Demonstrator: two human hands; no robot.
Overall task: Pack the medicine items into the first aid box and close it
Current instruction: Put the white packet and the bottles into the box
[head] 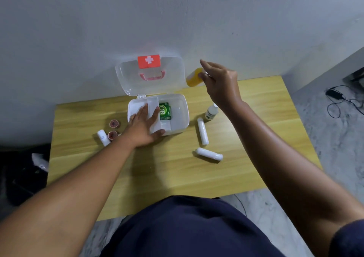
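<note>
White bandage rolls (202,131): three; jars (114,123): two

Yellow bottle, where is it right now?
The yellow bottle is held up in the right hand, above the table's far right side, just right of the open box lid.

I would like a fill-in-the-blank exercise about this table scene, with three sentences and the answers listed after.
1. The right hand holds a small ____ bottle with a white cap in the air.
2. The hinged lid of the white plastic first aid box stands ____.
3. Inside the box lies a ____ packet printed with white letters, beside the left hand.

Missing words: yellow; open; green
</note>
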